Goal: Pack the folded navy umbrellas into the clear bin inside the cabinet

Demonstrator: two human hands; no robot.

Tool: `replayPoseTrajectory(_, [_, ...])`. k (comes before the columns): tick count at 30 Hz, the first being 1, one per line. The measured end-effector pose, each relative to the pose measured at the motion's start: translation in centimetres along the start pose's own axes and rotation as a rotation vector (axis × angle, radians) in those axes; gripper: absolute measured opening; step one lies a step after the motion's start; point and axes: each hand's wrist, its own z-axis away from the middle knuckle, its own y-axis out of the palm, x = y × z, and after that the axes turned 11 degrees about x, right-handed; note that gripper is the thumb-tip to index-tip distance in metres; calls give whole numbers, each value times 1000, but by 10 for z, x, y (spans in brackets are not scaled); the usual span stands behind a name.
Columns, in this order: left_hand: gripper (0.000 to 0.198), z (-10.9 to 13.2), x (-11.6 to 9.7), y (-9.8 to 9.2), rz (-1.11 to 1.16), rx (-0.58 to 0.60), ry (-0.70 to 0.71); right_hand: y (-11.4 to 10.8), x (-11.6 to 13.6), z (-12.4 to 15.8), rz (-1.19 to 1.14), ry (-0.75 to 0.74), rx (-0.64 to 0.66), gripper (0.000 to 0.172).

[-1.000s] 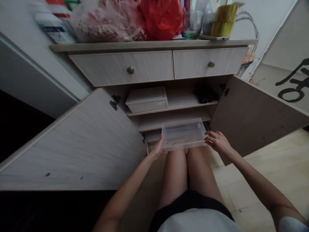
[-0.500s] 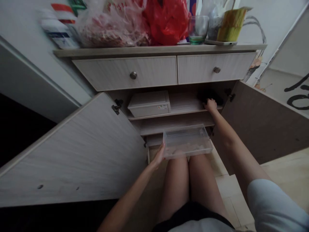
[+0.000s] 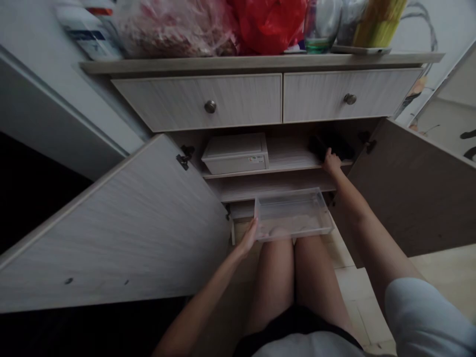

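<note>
The slightly parted fingers of the left hand (image 3: 247, 239) lie against the left end of a shallow, clear plastic tray (image 3: 293, 215), though whether they grip it cannot be told. The tray sits level just above the person's bare thighs (image 3: 275, 277), in front of the cabinet's open lower compartment. The curled fingers of the right hand (image 3: 331, 162) reach the front edge of a pale wood-grain shelf (image 3: 275, 171), just below a dark, soft-looking bundle (image 3: 329, 146); any hold on it is hidden. Beside that bundle, on the same shelf, stands a white lidded plastic box (image 3: 235, 154). Two open laminate doors, left (image 3: 111, 228) and right (image 3: 412, 188), flank the hands. Above are two drawers (image 3: 197, 101) with round metal knobs, then a top holding a crinkled red plastic bag (image 3: 269, 25) and a glass tumbler (image 3: 322, 25).
</note>
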Motion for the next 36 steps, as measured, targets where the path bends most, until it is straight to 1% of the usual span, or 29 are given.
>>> replayPoseTrajectory(2, [66,1,-3,4,-21,-39,24,-1,-1,6,-86,9,-7,77])
replayPoseTrajectory(4, [63,2,-6,7,-37,-57,14,-3,-4,14,-193,-10,-35,67])
replayPoseTrajectory(6, [61,3,-8,9,-44,-63,-4,-5,-10,27,-311,-132,-59,59])
replayPoseTrajectory(8, [61,3,-8,8,-42,-66,-10,-9,-20,45,-419,-331,-37,54])
replayPoseTrajectory(10, [64,4,-6,8,-21,-59,-1,-15,-33,67,-489,-530,58,52])
replayPoseTrajectory(14, [64,4,-5,8,19,-31,34,-26,-50,111,-498,-877,338,51])
replayPoseTrajectory(16, [62,3,-5,10,28,-30,56,-26,-49,128,-457,-1000,452,51])
replayPoseTrajectory(18, [62,3,-6,11,36,-40,58,-20,-44,138,-393,-1075,519,47])
replayPoseTrajectory(20, [64,1,-5,12,35,-44,45,-10,-37,143,-326,-1109,533,44])
replayPoseTrajectory(22, [65,0,-4,11,28,-50,31,1,-29,144,-272,-1113,504,43])
replayPoseTrajectory(25, [63,-2,-3,9,10,-80,10,18,-22,142,-228,-1106,411,46])
replayPoseTrajectory(28, [59,1,-4,7,-22,-97,1,30,-18,140,-151,-1099,316,49])
replayPoseTrajectory(31, [55,5,-7,8,-64,-93,-3,36,-13,146,22,-1020,264,51])
replayPoseTrajectory(34, [57,7,-8,10,-61,-87,11,38,-6,156,212,-905,223,49])
replayPoseTrajectory(36, [58,6,-8,10,-38,-84,13,36,-3,159,281,-885,197,45])
